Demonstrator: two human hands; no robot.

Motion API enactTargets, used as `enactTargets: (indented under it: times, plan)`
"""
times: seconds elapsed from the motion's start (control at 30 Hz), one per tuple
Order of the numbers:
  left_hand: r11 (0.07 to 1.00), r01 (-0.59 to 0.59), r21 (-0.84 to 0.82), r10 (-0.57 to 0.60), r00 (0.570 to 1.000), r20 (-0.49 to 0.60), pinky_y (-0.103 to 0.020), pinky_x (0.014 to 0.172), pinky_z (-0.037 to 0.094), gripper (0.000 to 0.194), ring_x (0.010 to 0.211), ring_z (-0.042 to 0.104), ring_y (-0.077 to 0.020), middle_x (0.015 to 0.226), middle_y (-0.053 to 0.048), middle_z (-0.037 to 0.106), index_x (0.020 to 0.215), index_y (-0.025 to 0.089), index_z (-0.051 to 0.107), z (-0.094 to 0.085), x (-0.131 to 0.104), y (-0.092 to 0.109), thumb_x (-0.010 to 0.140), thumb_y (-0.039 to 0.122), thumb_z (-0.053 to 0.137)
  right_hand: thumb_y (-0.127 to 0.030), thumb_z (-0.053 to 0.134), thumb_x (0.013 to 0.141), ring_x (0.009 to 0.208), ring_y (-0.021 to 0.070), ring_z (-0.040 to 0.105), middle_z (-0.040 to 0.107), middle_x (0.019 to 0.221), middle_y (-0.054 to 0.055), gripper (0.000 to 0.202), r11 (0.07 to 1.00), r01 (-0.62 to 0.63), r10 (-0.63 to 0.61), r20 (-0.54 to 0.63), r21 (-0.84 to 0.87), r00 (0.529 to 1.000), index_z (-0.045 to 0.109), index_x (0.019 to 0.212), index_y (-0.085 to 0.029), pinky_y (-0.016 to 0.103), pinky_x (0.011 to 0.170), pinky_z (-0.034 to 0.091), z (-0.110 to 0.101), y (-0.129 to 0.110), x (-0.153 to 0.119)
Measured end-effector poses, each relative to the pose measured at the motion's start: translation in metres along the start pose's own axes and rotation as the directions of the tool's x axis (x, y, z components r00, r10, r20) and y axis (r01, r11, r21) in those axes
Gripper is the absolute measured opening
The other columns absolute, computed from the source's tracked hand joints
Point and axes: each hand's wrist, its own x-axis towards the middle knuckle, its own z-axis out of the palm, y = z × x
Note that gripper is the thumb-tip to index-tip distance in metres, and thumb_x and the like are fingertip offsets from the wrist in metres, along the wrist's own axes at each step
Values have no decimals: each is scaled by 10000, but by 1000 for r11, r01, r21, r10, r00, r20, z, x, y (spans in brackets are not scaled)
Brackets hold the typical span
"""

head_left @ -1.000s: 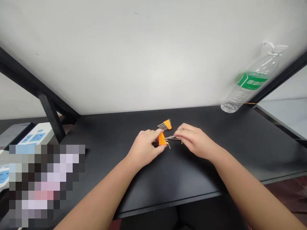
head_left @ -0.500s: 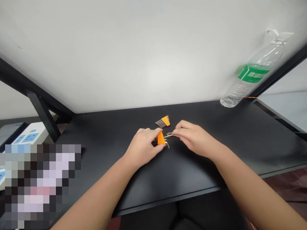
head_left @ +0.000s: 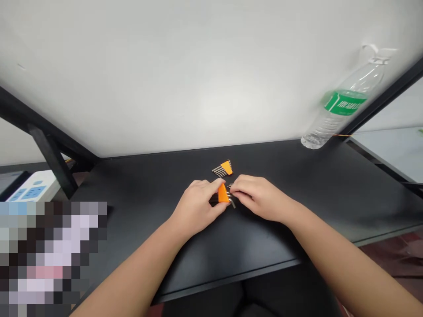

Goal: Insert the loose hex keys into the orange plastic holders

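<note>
A: Down to the middle of the black table (head_left: 142,189), roughly halfway between far and near edges! Seeing what in the left hand (head_left: 198,204)?

B: Seeing an orange holder (head_left: 223,193), clasped firmly, index finger along the far side, thumb along the near side. Noting bent metal keys (head_left: 233,203) too, poking out to the right, just past the thumb tip.

A: And over in the right hand (head_left: 261,197)?

B: Drawn narrow there, fingers pinched on a slim hex key (head_left: 228,193), right up beside the holder. Mostly covered, so can't tell how deep inside. Catching thin metal tips (head_left: 230,185) as well, peeping out by those fingers.

A: Any company nearer the far edge?

B: Yes! Spotting a second orange holder (head_left: 227,167), lying just beyond both hands, apart from the fingers, loaded with a fan of keys, long ends pointing left.

A: And at the far right corner?

B: Got a clear bottle (head_left: 345,103) there, green label showing, close to the wall (head_left: 198,79).
</note>
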Motion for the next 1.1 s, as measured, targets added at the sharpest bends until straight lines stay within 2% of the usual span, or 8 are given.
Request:
enactTargets:
  times: [0.2,0.47,0.57,0.63,0.73,0.8,0.9,1.1]
  plan:
    - [995,97,13,-97,995,-15,-326,796,499,411,772,632,-196,854,6,696,1262,281,627,2,0,-4,865,339,713,-172,605,950,695,148,575,615,918,44,93,908,-201,265,133,-366,955,669,885,-186,288,607,400,-5,13,-7]
    - [995,93,-21,-92,996,6,-345,827,496,335,763,637,-196,853,9,709,1188,276,641,5,2,-3,870,352,711,-82,604,828,562,129,467,590,813,35,154,832,-274,386,147,-483,911,561,732,-194,294,516,264,1,9,-5]
    - [996,83,-14,-83,996,20,-353,835,489,338,761,636,-198,845,8,705,1195,278,634,4,2,-3,873,357,704,-61,586,813,584,130,466,583,780,19,161,871,-274,341,100,-408,935,544,737,-197,281,536,282,-3,8,-5]
    - [997,73,-11,-73,997,32,-347,822,485,334,759,636,-198,827,11,695,1190,279,637,3,1,-2,870,348,702,-55,571,835,620,131,490,587,771,4,151,937,-227,256,81,-266,963,571,792,-200,266,571,336,-6,8,-5]
    - [998,59,-22,-59,998,30,-336,810,479,318,756,636,-194,805,17,686,1179,277,638,2,1,0,870,330,695,-58,536,903,705,139,546,619,847,12,220,995,-92,95,73,-41,993,656,1006,-212,259,646,425,-8,6,-5]
    - [998,49,-40,-48,999,17,-333,814,476,297,754,632,-187,806,21,687,1167,270,633,1,0,1,881,330,690,-60,512,935,763,150,570,622,921,34,321,1000,-18,16,62,23,998,672,1153,-232,267,681,460,-8,4,-5]
    - [998,21,-64,-21,1000,0,-336,827,470,307,765,633,-184,831,24,701,1186,259,612,1,-1,2,895,322,688,-60,499,948,758,154,556,583,928,38,385,999,23,-25,71,29,997,677,1221,-264,271,673,473,-7,3,-8]
    - [997,-21,-75,21,1000,-8,-339,810,462,308,780,642,-188,852,21,718,1200,253,598,3,-2,2,908,308,675,-76,503,958,711,145,512,514,894,29,367,996,1,10,109,-92,994,695,1210,-263,271,649,454,-8,2,-11]
